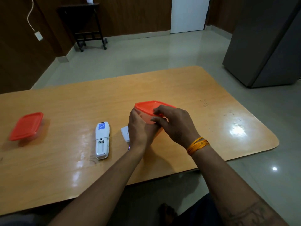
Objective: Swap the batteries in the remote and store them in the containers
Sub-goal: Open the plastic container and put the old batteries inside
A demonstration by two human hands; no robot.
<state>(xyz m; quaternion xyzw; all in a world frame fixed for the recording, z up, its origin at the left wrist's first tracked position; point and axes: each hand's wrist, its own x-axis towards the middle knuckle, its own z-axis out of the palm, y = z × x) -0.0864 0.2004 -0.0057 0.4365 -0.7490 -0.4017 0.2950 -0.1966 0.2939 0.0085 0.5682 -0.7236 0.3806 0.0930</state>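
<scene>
An orange-lidded container (pixel 147 107) is held tilted above the wooden table (pixel 65 103), between both hands. My left hand (pixel 138 128) wraps its left side and base. My right hand (pixel 174 123) grips the near edge of the orange lid with fingers and thumb. A white remote (pixel 102 141) lies face down to the left, its battery bay uncovered and showing no batteries. The white battery cover (pixel 125 133) lies beside my left wrist, partly hidden. A second orange-lidded container (pixel 26 126) sits shut at the far left.
The table's rounded right corner (pixel 273 141) and its near edge border tiled floor. A grey cabinet (pixel 268 46) stands at the right, and a dark wheeled stand (pixel 88 25) by the back wall. My knee and foot show below the table edge.
</scene>
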